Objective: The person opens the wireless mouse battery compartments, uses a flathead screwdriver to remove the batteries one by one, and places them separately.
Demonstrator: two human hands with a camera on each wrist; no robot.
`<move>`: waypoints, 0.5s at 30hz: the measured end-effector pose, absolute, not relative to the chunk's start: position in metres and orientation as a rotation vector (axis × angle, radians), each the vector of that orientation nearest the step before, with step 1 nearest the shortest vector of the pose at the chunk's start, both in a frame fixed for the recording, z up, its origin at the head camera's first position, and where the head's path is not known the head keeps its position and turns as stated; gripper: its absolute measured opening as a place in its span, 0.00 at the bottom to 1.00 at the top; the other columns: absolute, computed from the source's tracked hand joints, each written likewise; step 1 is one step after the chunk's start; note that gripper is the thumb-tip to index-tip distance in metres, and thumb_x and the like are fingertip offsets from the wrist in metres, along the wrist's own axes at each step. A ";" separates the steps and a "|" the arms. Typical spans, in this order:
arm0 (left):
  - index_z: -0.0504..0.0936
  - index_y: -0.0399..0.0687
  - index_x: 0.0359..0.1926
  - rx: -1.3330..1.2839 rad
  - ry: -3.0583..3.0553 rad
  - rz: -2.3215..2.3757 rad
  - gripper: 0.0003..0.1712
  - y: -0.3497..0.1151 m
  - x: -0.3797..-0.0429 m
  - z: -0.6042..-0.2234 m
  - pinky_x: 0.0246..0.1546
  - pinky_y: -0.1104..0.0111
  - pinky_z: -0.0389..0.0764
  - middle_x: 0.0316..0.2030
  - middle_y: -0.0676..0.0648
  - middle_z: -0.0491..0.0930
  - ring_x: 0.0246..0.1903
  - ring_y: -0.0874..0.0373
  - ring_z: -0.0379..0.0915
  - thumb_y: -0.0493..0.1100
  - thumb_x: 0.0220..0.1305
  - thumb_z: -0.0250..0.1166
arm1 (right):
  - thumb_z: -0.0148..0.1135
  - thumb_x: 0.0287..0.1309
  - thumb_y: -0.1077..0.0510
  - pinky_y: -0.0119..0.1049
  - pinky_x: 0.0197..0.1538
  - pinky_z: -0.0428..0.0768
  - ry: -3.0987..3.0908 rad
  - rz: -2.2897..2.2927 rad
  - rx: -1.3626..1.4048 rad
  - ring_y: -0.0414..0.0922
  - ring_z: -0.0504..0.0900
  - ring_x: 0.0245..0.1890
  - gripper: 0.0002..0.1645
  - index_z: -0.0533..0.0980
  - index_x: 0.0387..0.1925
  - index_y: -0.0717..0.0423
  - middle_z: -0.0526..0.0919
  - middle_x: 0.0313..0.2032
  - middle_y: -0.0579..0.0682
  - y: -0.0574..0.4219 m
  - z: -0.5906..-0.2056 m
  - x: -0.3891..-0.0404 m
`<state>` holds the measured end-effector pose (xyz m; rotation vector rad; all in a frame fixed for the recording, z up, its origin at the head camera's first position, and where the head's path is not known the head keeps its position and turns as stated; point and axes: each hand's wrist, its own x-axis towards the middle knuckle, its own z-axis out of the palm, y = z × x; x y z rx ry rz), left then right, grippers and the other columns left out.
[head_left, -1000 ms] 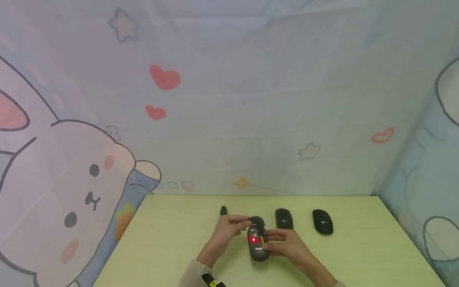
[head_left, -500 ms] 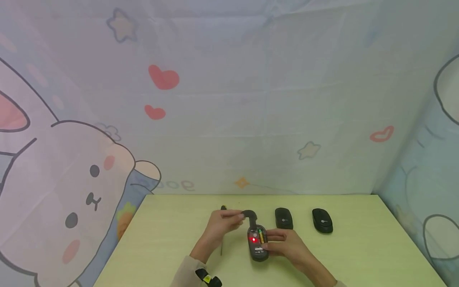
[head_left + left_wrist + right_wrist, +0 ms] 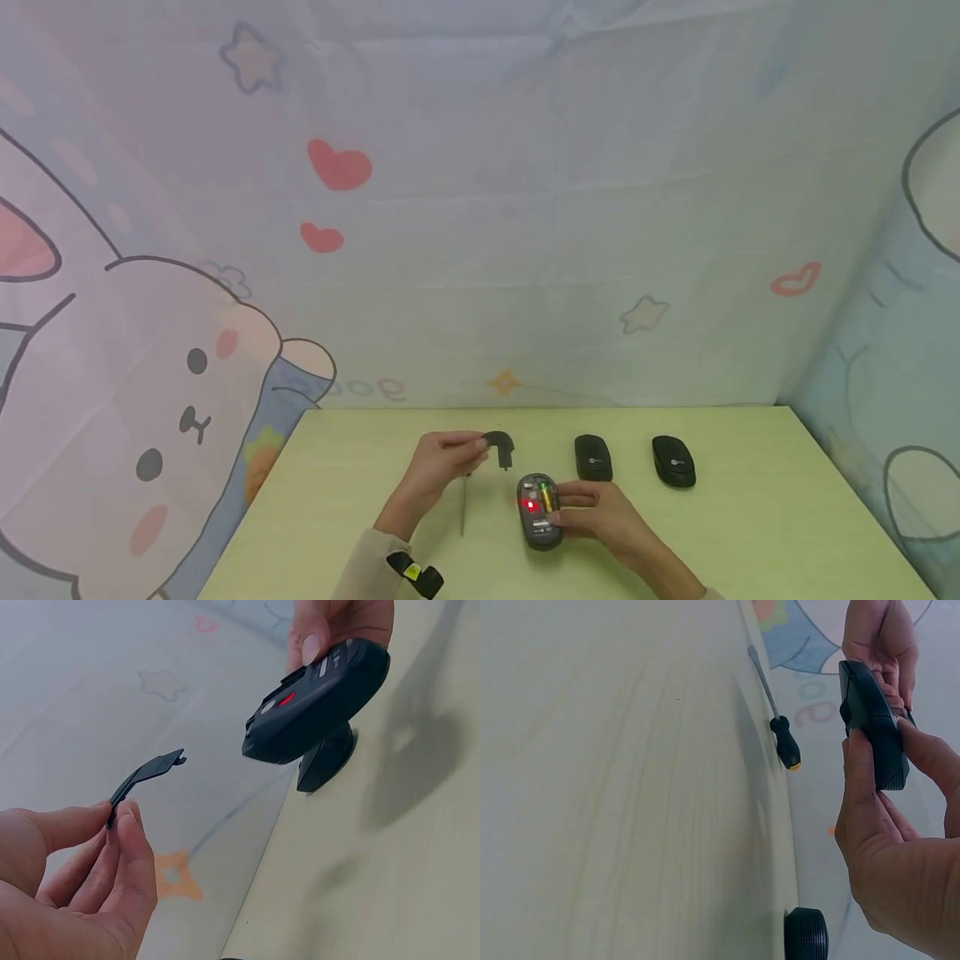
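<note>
My right hand (image 3: 600, 515) grips a black computer mouse (image 3: 539, 533) by its right side, underside up. A red light glows on the underside, and a battery (image 3: 546, 497) shows in its uncovered slot. In the left wrist view the mouse (image 3: 322, 705) is held above the table. My left hand (image 3: 435, 471) pinches a thin, curved black battery cover (image 3: 504, 447) between thumb and fingers, up and to the left of the mouse. A small hooked tab stands at the end of the cover (image 3: 154, 766) in the left wrist view.
Two more black mice lie on the table (image 3: 735, 533): one mouse (image 3: 593, 457) behind my right hand, another mouse (image 3: 674, 462) farther right. A screwdriver (image 3: 784, 741) lies on the table, partly hidden behind my left hand in the head view. A printed cloth backdrop (image 3: 570, 250) rises behind.
My left hand has drawn the battery cover off the mouse and carried it up and left, uncovering the battery. The right hand has kept the mouse nearly still.
</note>
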<state>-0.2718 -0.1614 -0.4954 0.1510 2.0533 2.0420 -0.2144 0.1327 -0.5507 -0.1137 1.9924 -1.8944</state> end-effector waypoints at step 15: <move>0.81 0.27 0.61 0.044 2.065 2.050 0.22 -0.201 -0.295 -0.507 0.44 0.75 0.89 0.42 0.46 0.91 0.39 0.65 0.88 0.36 0.71 0.69 | 0.80 0.56 0.58 0.44 0.52 0.92 1.981 -1.890 -0.125 0.48 0.89 0.51 0.39 0.75 0.64 0.71 0.86 0.59 0.63 0.137 -0.550 -0.211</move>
